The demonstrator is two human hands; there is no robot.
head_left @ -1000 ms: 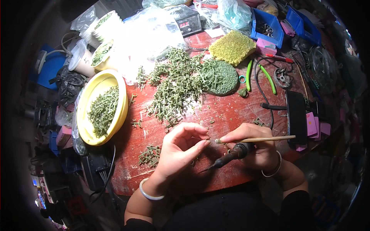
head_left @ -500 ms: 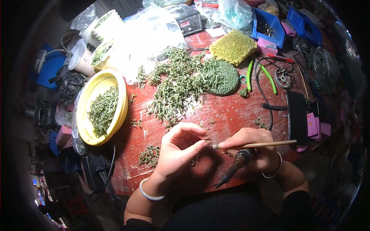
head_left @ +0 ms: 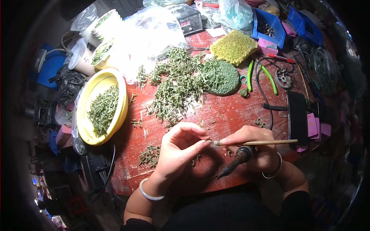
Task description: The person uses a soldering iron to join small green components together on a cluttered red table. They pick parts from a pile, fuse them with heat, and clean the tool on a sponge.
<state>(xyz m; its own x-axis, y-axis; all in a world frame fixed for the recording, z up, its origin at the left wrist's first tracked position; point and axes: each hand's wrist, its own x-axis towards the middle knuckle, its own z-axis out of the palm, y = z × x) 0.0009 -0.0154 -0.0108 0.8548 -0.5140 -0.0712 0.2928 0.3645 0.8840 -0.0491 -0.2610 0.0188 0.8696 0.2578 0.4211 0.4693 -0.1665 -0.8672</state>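
My left hand [head_left: 178, 148] pinches a tiny green plastic piece [head_left: 207, 139] between thumb and forefinger over the red table [head_left: 227, 111]. My right hand [head_left: 252, 148] holds a thin wooden stick [head_left: 258, 143] whose tip meets that piece. The same hand also grips a dark soldering iron [head_left: 233, 163], tip pointing down and left. A big heap of green pieces [head_left: 175, 86] lies just beyond my hands. A small pile of green pieces [head_left: 149, 155] sits left of my left wrist.
A yellow bowl [head_left: 119, 96] with green pieces stands at the table's left edge. A round green pad [head_left: 223, 77], a yellow sponge [head_left: 233, 47], green-handled cutters [head_left: 262, 73], a black phone [head_left: 297, 115], pink blocks [head_left: 316, 126], blue bins [head_left: 269, 25] and plastic bags [head_left: 150, 27] ring the back and right.
My right hand has shifted the soldering iron lower, its tip now pointing down-left away from the piece. The stick stays at my left fingertips. My left hand has barely moved.
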